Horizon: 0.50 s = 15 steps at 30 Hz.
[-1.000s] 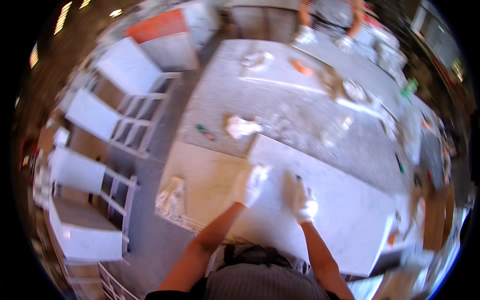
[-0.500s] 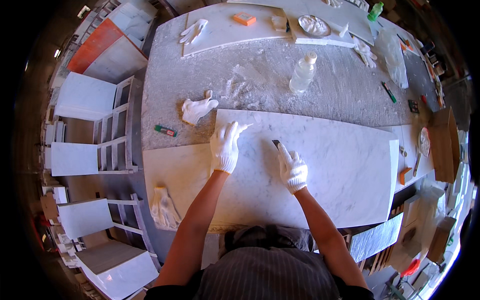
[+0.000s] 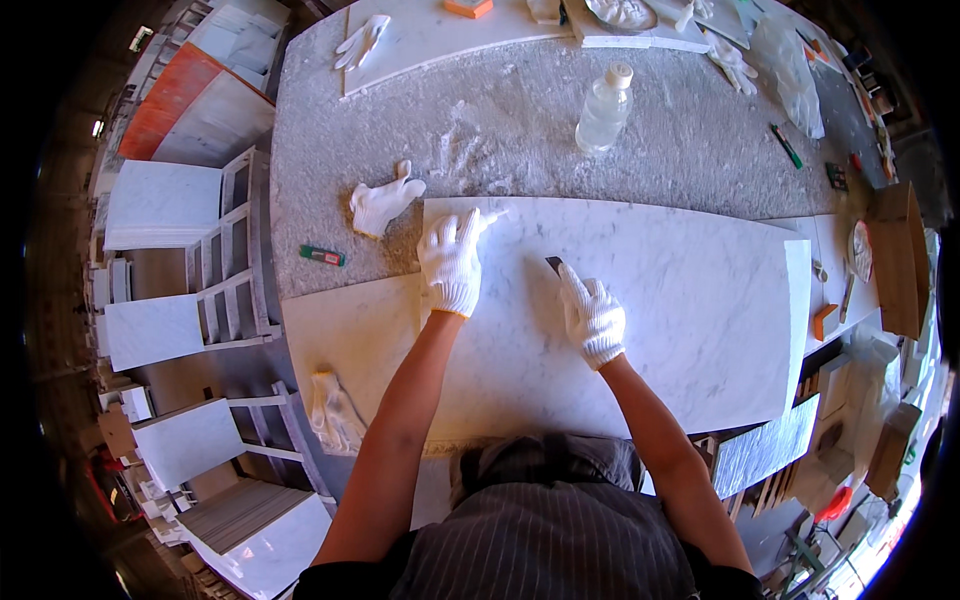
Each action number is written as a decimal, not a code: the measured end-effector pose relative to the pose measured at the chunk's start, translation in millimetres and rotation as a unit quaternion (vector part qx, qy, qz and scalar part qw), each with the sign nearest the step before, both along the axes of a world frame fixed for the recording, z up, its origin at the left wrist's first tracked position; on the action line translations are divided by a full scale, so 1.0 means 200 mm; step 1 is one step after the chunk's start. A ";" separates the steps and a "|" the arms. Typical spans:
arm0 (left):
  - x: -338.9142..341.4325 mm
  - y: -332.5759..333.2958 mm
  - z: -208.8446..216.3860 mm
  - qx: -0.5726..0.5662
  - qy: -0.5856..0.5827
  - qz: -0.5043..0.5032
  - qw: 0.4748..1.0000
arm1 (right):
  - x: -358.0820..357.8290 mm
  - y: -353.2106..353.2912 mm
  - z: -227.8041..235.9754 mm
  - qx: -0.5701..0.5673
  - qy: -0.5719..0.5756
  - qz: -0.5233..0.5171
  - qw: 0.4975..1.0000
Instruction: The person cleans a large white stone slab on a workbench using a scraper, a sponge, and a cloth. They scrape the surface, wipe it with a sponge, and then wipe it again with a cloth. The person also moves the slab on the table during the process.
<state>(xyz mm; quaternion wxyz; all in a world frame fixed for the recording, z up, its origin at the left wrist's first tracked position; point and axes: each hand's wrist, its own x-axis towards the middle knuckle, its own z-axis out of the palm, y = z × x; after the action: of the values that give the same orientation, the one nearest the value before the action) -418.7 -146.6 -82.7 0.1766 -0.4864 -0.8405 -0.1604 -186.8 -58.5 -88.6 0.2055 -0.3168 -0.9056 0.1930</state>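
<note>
Dark-tipped tool [image 3: 553, 263], long axis up-left

over the marble slab [image 3: 690, 320], the right hand [image 3: 595, 315] covers the grip of a dark-tipped tool [image 3: 554, 264], so only its end shows. near the slab's far left corner, the left hand [image 3: 452, 262] hides part of the edge; a pale streak [image 3: 494, 216] by its fingertips is too small to tell. the slab's near edge runs out of sight behind the striped apron [image 3: 540, 530]. left of the slab, the left forearm [image 3: 405, 420] covers some of a second slab [image 3: 355, 320]. well beyond the slab, the upper edge cuts an orange block [image 3: 468, 8] and a round dish [image 3: 620, 12]. past the slab's near right corner, a red thing [image 3: 833, 503] is too small to tell.
</note>
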 end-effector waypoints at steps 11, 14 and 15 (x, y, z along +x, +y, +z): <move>0.00 0.02 0.00 -0.023 0.041 -0.004 0.999 | 0.00 0.00 -0.01 -0.012 -0.001 0.001 1.000; 0.00 0.02 0.00 -0.036 0.034 0.001 0.999 | 0.00 0.00 0.00 -0.010 0.002 0.000 1.000; 0.00 0.02 0.00 -0.039 0.030 0.003 0.999 | 0.00 0.00 0.00 -0.008 0.004 0.001 1.000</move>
<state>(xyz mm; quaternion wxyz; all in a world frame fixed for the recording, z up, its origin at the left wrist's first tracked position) -417.9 -142.9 -82.5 0.1830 -0.4953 -0.8418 -0.1120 -186.0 -57.9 -89.3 0.2064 -0.3165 -0.9036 0.2019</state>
